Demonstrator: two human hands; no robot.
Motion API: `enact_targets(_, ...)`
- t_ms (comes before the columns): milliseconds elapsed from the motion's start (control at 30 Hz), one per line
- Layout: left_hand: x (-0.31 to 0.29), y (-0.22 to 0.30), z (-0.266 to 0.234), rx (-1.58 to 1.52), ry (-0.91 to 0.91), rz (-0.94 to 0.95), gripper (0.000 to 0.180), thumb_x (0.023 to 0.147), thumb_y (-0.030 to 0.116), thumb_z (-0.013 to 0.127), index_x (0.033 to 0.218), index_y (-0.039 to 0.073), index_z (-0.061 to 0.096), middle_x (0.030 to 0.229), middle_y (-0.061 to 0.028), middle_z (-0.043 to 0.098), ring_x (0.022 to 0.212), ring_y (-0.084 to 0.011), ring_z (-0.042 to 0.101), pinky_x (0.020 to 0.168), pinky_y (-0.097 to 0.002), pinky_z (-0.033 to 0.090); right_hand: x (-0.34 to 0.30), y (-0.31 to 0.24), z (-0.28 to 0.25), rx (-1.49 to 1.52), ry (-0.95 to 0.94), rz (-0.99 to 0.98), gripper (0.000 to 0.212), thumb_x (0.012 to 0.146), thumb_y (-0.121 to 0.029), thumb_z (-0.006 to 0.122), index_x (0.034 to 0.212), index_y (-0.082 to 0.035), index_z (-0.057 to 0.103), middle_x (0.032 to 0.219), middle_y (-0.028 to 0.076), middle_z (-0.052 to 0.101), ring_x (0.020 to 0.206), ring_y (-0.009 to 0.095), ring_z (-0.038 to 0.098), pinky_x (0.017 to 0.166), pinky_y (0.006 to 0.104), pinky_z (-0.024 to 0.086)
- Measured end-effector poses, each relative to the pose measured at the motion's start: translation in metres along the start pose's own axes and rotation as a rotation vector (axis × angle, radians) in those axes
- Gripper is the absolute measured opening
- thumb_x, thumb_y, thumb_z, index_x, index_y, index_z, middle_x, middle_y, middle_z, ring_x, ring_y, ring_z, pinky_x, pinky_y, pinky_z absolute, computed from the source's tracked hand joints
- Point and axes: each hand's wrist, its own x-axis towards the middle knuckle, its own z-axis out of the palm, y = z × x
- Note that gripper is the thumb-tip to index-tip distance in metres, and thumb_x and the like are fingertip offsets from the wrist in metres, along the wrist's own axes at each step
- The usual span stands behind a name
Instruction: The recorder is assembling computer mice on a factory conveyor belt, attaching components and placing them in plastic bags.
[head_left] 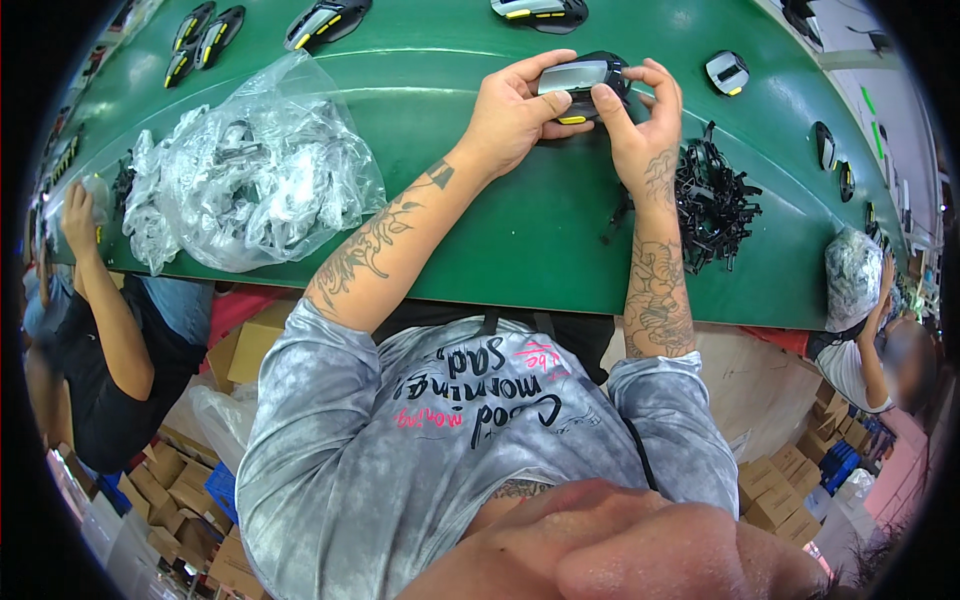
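Note:
Above the green table I hold a smooth, palm-sized black and silver device [580, 77] with a yellow accent along its lower edge. My left hand [512, 108] grips its left end, thumb across the silver top and fingers beneath and behind. On the other end closes my right hand [643, 122], its thumb pressed against the near side and its index finger bent over the far edge. Beside my right wrist lies a tangled heap of small black plastic parts [712, 200]. Left of my left forearm rests a large clear plastic bag [262, 175] of wrapped parts.
Similar devices lie farther back on the green table [450, 240], among them one at the right [727, 73] and one at the upper left [326, 22]. Other people's hands work at the left [78, 222] and right [884, 290]. Cardboard boxes [240, 565] stand below the table.

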Motion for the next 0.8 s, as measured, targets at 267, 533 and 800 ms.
enact_targets(267, 0.001, 0.002, -0.001, 0.022, 0.021, 0.007, 0.051, 0.099, -0.002, 0.062, 0.148, -0.003, 0.047, 0.137, -0.0179, 0.059, 0.12, -0.0282, 0.065, 0.097, -0.0485, 0.063, -0.001, 0.002, 0.002, -0.203, 0.042, -0.029, 0.031, 0.087, -0.031, 0.082, 0.093, -0.005, 0.066, 0.13, 0.018, 0.054, 0.125, 0.033, 0.052, 0.106, 0.0449, 0.043)
enact_targets(533, -0.003, -0.002, 0.0, 0.039, -0.057, -0.069, 0.049, 0.1, 0.001, 0.062, 0.146, -0.004, 0.048, 0.135, -0.0175, 0.06, 0.118, -0.025, 0.066, 0.096, -0.0482, 0.064, 0.001, 0.007, 0.004, 0.041, -0.07, 0.015, 0.078, 0.081, -0.03, 0.088, 0.138, -0.001, 0.044, 0.122, 0.018, 0.059, 0.111, 0.027, 0.062, 0.098, 0.0387, 0.051)
enact_targets(800, 0.002, 0.001, -0.005, 0.014, -0.051, -0.051, 0.04, 0.103, 0.0, 0.054, 0.142, -0.006, 0.05, 0.132, -0.0183, 0.061, 0.115, -0.0263, 0.068, 0.092, -0.0487, 0.066, 0.01, 0.009, 0.021, -0.101, 0.085, -0.008, 0.069, 0.075, -0.027, 0.09, 0.126, 0.001, 0.054, 0.119, 0.013, 0.059, 0.109, 0.022, 0.06, 0.096, 0.0359, 0.051)
